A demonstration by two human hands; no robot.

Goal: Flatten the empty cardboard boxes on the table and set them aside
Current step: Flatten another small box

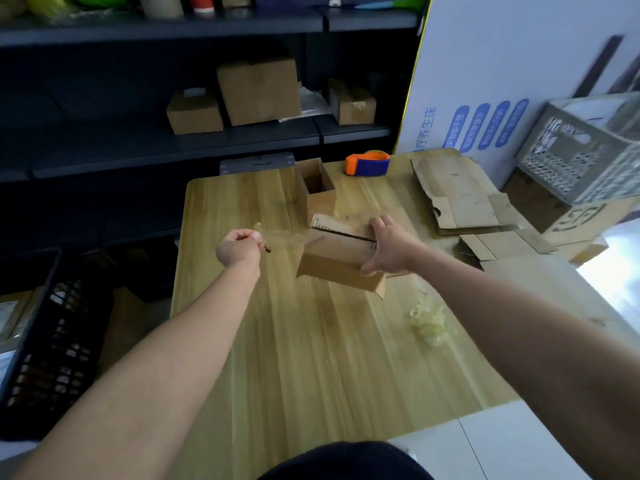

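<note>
Tabletop [311,358]: right hand [388,249] grips box [341,268] lying left-right; left hand [239,247] pinches tape [280,239].

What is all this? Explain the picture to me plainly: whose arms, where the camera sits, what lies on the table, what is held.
There is no machine here: a person works with bare hands. The one picture comes from a camera worn on the head, looking down past both arms. The left hand pinches a strip of clear tape that stretches to a brown cardboard box, which the right hand holds over the pale wooden table. Behind it stands an open-topped small cardboard box. At the far right lie flattened cardboard sheets, near an orange and blue tape dispenser. A crumpled wad of clear tape lies closer.
</note>
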